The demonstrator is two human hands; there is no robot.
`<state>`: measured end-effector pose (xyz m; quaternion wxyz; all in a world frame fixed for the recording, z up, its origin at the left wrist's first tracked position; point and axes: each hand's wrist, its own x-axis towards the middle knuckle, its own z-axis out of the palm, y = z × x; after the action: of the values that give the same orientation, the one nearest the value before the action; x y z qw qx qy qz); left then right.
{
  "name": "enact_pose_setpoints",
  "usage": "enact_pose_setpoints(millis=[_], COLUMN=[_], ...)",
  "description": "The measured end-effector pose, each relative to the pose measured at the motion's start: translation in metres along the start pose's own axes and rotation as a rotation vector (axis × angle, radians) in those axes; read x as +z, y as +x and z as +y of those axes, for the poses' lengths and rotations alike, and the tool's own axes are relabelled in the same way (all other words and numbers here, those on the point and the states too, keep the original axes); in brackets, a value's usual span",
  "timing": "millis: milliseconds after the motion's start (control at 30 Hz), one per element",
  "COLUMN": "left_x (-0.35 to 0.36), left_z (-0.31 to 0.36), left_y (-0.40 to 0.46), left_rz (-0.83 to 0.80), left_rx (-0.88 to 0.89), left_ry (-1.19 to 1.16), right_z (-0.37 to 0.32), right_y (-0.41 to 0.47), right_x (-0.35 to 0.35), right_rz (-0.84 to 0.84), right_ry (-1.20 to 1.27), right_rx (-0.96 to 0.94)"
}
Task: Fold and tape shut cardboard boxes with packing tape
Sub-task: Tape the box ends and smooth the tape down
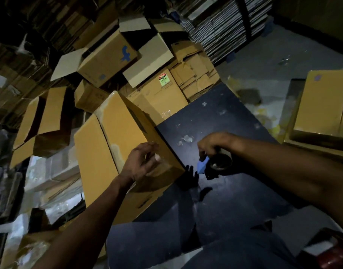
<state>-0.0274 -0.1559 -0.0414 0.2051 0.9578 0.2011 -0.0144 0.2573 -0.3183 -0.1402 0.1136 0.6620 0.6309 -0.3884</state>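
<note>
My left hand (141,162) rests with loosely curled fingers on the near corner of the cardboard box (116,144), which lies tilted at the left edge of the dark desk (225,117). My right hand (215,145) grips the tape dispenser (217,164) just right of that corner, above the desk. Beyond my left hand, open boxes (108,59) pile up; another box (322,105) sits beyond my right forearm.
</note>
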Motion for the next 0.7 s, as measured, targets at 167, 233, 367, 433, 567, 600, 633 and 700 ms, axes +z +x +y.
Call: enact_pose_setpoints(millis=[167, 233, 367, 433, 567, 600, 633, 700], left_x=[0.000, 0.003, 0.012, 0.017, 0.018, 0.017, 0.016, 0.014], left_z=[-0.020, -0.023, -0.026, -0.026, -0.026, -0.025, -0.025, -0.026], left_y=[0.000, 0.000, -0.003, -0.004, -0.005, -0.005, -0.005, -0.006], left_rz=[0.009, 0.007, 0.054, 0.063, 0.057, 0.047, 0.039, 0.032], left_rx=[0.067, 0.102, 0.100, 0.091, 0.090, 0.088, 0.085, 0.078], left_ry=[0.076, 0.093, 0.071, 0.045, 0.013, 0.009, 0.008, 0.011], right_z=[0.025, 0.034, 0.049, 0.034, -0.017, -0.031, -0.049, -0.082], right_y=[0.014, 0.040, 0.071, 0.057, 0.028, 0.025, 0.024, 0.030], right_x=[0.010, 0.023, 0.045, 0.041, 0.033, 0.034, 0.037, 0.054], right_rz=[-0.060, -0.015, 0.191, 0.190, 0.276, 0.351, 0.431, 0.532], right_ry=[0.150, 0.163, 0.139, 0.072, 0.092, 0.220, 0.369, 0.585], right_rx=[-0.013, -0.042, 0.024, 0.081, -0.080, -0.217, -0.345, -0.468])
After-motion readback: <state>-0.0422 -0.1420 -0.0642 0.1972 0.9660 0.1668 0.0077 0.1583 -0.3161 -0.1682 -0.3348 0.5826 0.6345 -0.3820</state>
